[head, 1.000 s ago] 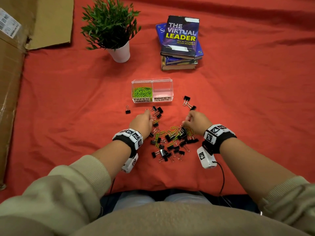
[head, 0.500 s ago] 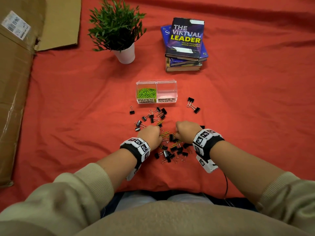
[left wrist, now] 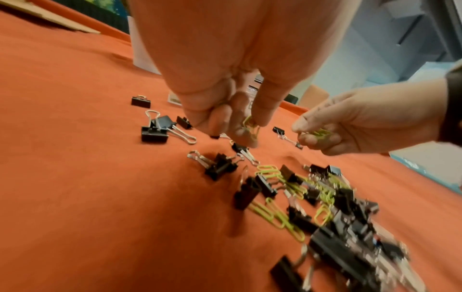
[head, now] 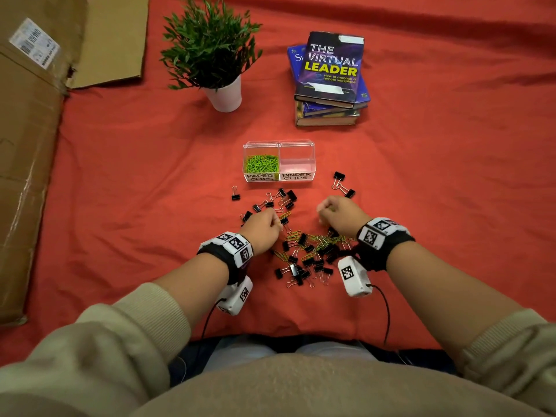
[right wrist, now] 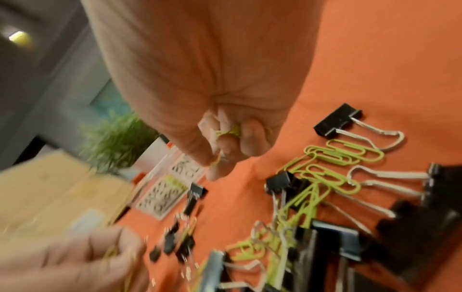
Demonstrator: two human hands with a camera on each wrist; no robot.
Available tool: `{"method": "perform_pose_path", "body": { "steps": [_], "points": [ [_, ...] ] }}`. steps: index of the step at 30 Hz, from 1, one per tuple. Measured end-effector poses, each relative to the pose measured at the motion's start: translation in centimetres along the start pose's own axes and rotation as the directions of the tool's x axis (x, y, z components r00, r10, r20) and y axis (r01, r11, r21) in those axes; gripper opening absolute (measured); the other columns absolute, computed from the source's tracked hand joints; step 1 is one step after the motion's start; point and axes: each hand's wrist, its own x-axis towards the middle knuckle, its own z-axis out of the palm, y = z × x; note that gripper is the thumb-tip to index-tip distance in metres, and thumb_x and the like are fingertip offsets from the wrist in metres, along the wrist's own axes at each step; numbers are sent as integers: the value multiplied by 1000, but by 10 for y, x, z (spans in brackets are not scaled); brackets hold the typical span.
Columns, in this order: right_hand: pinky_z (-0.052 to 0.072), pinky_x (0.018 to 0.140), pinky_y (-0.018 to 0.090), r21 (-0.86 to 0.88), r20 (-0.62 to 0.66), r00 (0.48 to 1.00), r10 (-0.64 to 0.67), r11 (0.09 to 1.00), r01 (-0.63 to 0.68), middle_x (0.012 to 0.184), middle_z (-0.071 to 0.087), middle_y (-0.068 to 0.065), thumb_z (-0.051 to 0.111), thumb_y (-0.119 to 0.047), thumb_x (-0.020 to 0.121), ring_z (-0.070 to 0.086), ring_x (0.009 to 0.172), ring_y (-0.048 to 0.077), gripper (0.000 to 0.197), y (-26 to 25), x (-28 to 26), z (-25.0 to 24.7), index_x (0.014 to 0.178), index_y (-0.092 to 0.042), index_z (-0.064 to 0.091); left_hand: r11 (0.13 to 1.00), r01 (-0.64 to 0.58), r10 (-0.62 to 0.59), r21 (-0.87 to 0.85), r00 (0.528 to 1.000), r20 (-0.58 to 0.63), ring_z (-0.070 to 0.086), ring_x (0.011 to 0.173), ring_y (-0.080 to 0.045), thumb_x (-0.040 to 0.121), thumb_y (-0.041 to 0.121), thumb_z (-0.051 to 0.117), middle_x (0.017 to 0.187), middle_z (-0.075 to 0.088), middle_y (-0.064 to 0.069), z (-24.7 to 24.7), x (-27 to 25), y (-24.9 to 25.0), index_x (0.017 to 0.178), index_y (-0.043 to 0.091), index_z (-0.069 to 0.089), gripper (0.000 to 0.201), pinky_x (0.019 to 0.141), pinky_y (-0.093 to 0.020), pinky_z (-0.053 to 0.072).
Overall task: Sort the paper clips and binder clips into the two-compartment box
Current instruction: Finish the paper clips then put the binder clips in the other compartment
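Note:
A clear two-compartment box [head: 279, 144] stands on the red cloth; its left half, labelled PAPER CLIPS, holds green paper clips [head: 261, 164], and its right half, labelled BINDER CLIPS, holds nothing. In front of it lies a mixed pile of black binder clips [head: 304, 266] and green paper clips [head: 293, 235]. My left hand [head: 264, 225] hovers over the pile's left edge and pinches green paper clips [left wrist: 250, 126] between thumb and fingers. My right hand [head: 337, 210] is lifted above the pile's right side, its curled fingers holding green paper clips [right wrist: 228, 132].
A potted plant [head: 216, 61] in a white pot stands behind the box to the left, a stack of books [head: 329, 79] behind it to the right. Flattened cardboard [head: 27, 130] lies along the left edge. Two binder clips [head: 343, 183] lie right of the box.
Both hands were down in the pile; the right hand has now risen and moved toward the box with paper clips, and the left has shifted to the pile's left edge with paper clips pinched.

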Motion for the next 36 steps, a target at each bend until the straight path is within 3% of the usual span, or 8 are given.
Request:
{"method": "perform_pose_path", "body": {
  "steps": [2, 6, 10, 14, 17, 24, 31, 36],
  "points": [
    [33, 45, 21, 223, 38, 997, 69, 972, -75, 73, 58, 0, 41, -6, 94, 41, 51, 10, 22, 3, 2, -8, 106, -7, 60, 992, 34, -28, -122, 998, 50, 46, 56, -11, 95, 14, 44, 71, 57, 3, 2, 2, 1, 87, 17, 48, 10, 52, -25, 36],
    [37, 46, 23, 391, 109, 986, 123, 907, -157, 66, 52, 4, 39, -4, 91, 46, 52, 13, 25, 6, -2, -10, 85, -3, 63, 947, 113, -82, -300, 990, 114, 38, 47, -12, 89, -1, 34, 62, 51, 1, 8, 4, 8, 99, 14, 52, 25, 45, -22, 29],
    [39, 45, 14, -60, 101, 994, 42, 998, -36, 72, 58, -1, 53, -14, 91, 49, 55, 7, 16, 6, -7, 4, 88, -3, 63, 938, 129, -97, -321, 989, 114, 41, 53, -13, 91, 3, 30, 65, 48, 2, 14, 7, 10, 82, 20, 54, 31, 47, -22, 32],
    [47, 64, 25, -489, 109, 990, -89, 862, 132, 85, 62, 1, 61, -21, 87, 58, 78, 19, 18, 7, -9, 23, 96, -7, 62, 989, 50, -45, -136, 998, 42, 39, 57, -14, 95, 20, 40, 64, 43, 3, 14, 9, 16, 78, 16, 47, 18, 52, -27, 30],
    [53, 74, 36, -627, 111, 991, -78, 768, 130, 98, 65, 10, 56, -27, 90, 63, 88, 28, 21, 6, -9, 30, 96, -8, 62, 991, -60, 53, 120, 997, 57, 55, 72, -20, 87, 20, 52, 78, 59, -1, 16, 11, 16, 86, 15, 52, 5, 61, -28, 41],
    [45, 66, 32, -742, 119, 991, -54, 659, 125, 103, 62, 12, 57, -30, 86, 64, 92, 32, 28, 6, -12, 40, 102, -7, 57, 827, -245, 197, 506, 969, 147, 60, 100, -32, 88, 20, 55, 109, 62, -12, 21, 14, 12, 105, 10, 56, 20, 81, -39, 50],
    [39, 52, 26, -491, 143, 989, -25, 866, 92, 64, 51, 2, 59, -20, 82, 56, 65, 24, 23, 3, -5, 31, 62, -12, 49, 879, -204, 156, 431, 977, 143, 59, 97, -31, 92, 20, 50, 104, 63, -13, 20, 14, 9, 100, 7, 55, 16, 79, -36, 46],
    [35, 37, 15, -24, 21, 998, -64, 998, 65, 67, 61, -1, 62, -12, 84, 41, 43, 6, 7, -33, 6, -2, 79, -7, 63, 982, -67, 64, 176, 998, 22, 56, 79, -28, 93, 18, 46, 83, 59, -10, 8, 15, 0, 86, 10, 50, 12, 70, -34, 43]
  ]
}}
